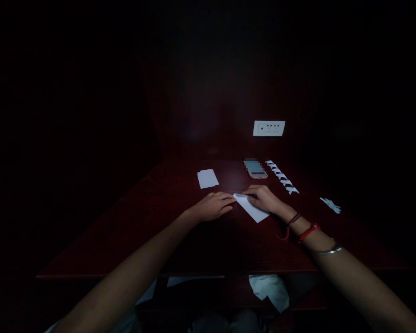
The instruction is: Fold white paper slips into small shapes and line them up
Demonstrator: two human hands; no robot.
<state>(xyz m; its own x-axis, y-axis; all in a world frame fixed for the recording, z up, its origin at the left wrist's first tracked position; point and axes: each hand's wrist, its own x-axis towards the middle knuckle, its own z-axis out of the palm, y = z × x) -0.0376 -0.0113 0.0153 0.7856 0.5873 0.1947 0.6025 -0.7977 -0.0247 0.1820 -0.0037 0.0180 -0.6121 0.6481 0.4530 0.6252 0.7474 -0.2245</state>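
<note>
A white sheet of paper point(252, 210) lies folded on the dark red table point(180, 240), slanting towards me. My left hand point(213, 206) rests on the table with its fingertips pressed on the paper's upper left corner. My right hand point(263, 198) lies flat over the paper's upper right part, fingers pressing it down. The right wrist wears red bands and a metal bangle.
A small stack of white paper point(207, 178) lies left of centre. A phone point(255, 169) sits behind the hands. A row of several folded paper pieces point(282, 177) runs to the right, with one more piece point(330, 204) farther right. A wall socket point(268, 128) is behind. The room is dark.
</note>
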